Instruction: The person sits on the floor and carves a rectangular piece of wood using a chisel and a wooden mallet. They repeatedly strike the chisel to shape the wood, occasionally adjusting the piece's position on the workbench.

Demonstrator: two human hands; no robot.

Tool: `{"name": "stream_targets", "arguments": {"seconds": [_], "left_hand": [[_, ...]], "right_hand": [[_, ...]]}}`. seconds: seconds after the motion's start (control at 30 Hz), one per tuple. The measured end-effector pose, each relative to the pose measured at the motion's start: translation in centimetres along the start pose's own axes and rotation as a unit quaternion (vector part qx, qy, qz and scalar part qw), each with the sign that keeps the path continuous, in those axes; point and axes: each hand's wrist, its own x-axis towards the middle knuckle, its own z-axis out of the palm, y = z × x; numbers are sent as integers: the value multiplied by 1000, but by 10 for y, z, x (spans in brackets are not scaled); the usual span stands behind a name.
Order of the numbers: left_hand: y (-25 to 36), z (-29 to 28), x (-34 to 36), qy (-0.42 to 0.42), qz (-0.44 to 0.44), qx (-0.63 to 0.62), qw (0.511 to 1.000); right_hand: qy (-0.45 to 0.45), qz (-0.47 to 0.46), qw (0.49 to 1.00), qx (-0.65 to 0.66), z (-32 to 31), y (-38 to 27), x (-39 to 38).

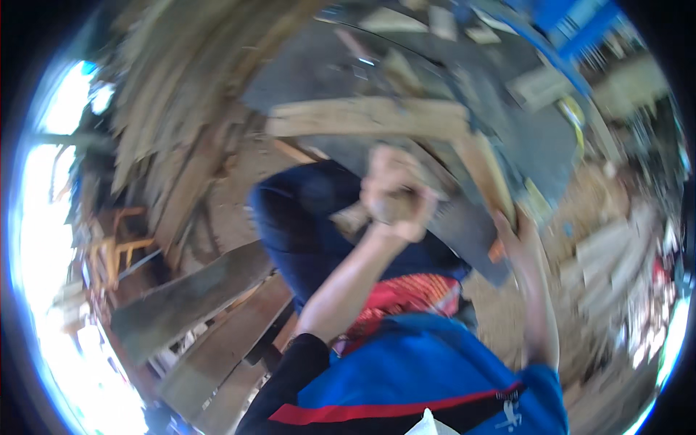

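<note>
My left hand (397,190) is raised over my lap, closed in a fist around a rounded brownish-wood piece (395,207). Motion blur hides what kind of tool or block that piece is. In front of me, two pale wooden bars meet at an angle: a crosswise bar (366,117) and a shorter bar (484,168) running toward me on the right. My right hand (519,230) grips the near end of the shorter bar, thumb on one side and fingers on the other. A small orange thing (496,251) shows beside that hand.
A dark work surface (533,156) carries wood offcuts (540,88) and a yellow curved item (573,112). Stacked boards (181,80) lean at the far left. A wooden bench (196,304) stands near left. Wood shavings (594,196) lie at the right, below a blue object (580,25).
</note>
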Motion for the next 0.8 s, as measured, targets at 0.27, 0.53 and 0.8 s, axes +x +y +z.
{"name": "stream_targets", "arguments": {"seconds": [0.27,0.53,0.8], "left_hand": [[16,-12,4,-48,-94,-24,994],[7,4,9,-59,-69,-30,995],[1,-6,-6,-26,-233,-88,968]], "right_hand": [[-16,-63,997,41,18,32,6],[28,-8,999,31,21,5,-11],[-45,-44,993,-97,-5,11,9]]}}
